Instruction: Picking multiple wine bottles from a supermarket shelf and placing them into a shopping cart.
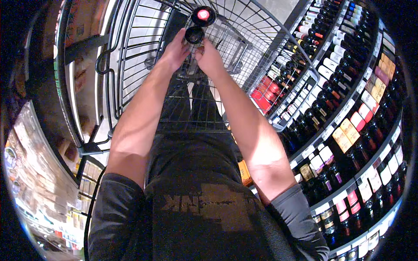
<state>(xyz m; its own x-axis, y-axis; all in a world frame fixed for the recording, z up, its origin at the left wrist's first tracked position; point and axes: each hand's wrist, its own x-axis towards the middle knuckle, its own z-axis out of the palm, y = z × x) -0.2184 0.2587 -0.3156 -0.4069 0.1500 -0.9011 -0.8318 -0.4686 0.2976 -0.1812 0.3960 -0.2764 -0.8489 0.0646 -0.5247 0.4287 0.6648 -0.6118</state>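
Note:
Both my arms reach forward over a grey wire shopping cart [143, 26]. My left hand [175, 53] has its fingers closed at the left underside of a dark round bottle [194, 35], seen end-on. From the other side, my right hand [209, 58] curls its fingers in against the same bottle. Just beyond it, touching or nearly so, is a second dark round bottle [203, 16] with a red disc at its centre. The lower parts of both bottles are hidden, and I cannot tell what they rest on.
On the right, curved shelves [339, 117] hold rows of wine bottles [331, 61] and labelled boxes [346, 135]. Red packages [264, 93] show beyond the cart's right side. A dark-framed rack or display [69, 87] stands at the left, close to the cart.

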